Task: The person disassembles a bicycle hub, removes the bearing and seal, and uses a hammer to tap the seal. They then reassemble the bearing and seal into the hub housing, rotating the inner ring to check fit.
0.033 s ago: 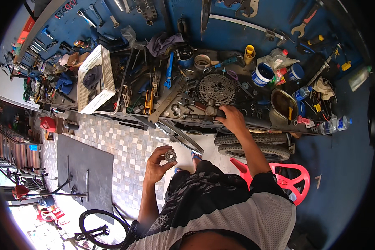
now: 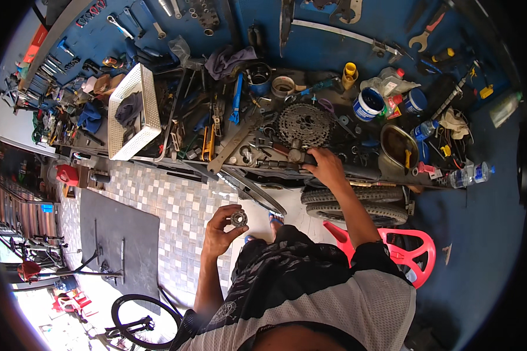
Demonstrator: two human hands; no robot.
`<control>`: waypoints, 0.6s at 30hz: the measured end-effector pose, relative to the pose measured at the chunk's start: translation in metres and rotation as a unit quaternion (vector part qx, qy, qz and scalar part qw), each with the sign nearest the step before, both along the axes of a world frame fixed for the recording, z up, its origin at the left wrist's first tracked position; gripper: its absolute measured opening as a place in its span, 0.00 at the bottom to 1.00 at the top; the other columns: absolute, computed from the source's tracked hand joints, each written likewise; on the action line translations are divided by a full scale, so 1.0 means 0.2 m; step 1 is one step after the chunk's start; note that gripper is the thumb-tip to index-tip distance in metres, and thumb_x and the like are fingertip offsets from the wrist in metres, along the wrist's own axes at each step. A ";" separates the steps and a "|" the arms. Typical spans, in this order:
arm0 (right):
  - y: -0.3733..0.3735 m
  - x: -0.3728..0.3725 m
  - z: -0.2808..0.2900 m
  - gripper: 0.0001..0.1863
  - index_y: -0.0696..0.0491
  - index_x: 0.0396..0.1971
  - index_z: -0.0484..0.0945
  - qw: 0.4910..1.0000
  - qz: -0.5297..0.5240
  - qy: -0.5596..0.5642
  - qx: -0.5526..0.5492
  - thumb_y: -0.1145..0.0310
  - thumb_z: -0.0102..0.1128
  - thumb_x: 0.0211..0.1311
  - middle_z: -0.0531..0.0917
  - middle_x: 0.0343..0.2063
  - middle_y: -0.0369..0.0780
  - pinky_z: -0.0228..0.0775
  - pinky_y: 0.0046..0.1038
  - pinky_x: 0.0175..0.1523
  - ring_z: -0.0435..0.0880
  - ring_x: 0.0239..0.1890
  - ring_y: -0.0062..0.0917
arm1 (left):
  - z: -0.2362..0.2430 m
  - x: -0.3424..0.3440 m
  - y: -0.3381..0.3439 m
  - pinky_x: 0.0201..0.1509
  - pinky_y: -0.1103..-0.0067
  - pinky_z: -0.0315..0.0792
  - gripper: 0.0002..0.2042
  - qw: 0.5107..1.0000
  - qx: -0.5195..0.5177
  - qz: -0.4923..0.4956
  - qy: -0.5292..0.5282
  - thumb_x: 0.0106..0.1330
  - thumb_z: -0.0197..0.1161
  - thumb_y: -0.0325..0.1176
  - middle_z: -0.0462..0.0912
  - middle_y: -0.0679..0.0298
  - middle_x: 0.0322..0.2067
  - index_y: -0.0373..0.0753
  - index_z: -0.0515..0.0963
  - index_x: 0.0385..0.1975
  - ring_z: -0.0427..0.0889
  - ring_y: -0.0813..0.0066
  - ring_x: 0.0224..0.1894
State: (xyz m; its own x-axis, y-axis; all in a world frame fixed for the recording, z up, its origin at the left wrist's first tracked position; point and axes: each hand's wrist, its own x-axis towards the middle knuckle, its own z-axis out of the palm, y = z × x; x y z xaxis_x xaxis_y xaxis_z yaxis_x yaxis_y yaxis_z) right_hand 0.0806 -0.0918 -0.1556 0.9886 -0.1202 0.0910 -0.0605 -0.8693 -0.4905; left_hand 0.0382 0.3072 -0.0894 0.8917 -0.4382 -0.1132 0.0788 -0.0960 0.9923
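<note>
My left hand (image 2: 219, 232) is raised over the floor in front of the bench. Between its thumb and fingers it pinches a small round metal bicycle part (image 2: 238, 219) with a ridged rim and a hole through the middle. My right hand (image 2: 327, 166) is at the bench's front edge, its fingers bent beside a hammer head (image 2: 296, 155). What lies under those fingers is hidden, and I cannot tell whether they grip it. Just behind the hammer lies a large bicycle cassette (image 2: 304, 125). A long flat wrench (image 2: 234, 144) pokes over the edge to the left.
Loose tools crowd the bench. A white basket (image 2: 153, 120) stands at left, and a blue-and-white tub (image 2: 369, 104) and a metal pan (image 2: 399, 146) at right. Below are tyres (image 2: 357, 212) and a red plastic chair (image 2: 413, 248). A dark mat (image 2: 120, 234) covers floor at left.
</note>
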 end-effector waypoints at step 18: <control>-0.01 0.03 0.00 0.26 0.50 0.51 0.83 0.999 0.011 -0.031 -0.018 0.63 0.83 0.52 0.84 0.45 0.41 0.76 0.43 0.58 0.83 0.54 0.41 | 0.01 0.14 -0.09 0.58 0.71 0.83 0.26 0.999 -0.008 -0.009 -0.036 0.59 0.81 0.21 0.81 0.56 0.63 0.40 0.81 0.57 0.84 0.65 0.61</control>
State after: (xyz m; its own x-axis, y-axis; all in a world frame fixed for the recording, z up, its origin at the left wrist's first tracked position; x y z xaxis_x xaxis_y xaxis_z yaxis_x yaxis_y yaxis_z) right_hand 0.0874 -0.0946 -0.1549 0.9833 -0.0939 0.1562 -0.0115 -0.8874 -0.4609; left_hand 0.0671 0.2890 -0.0878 0.8891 -0.4558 -0.0423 0.0057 -0.0814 0.9967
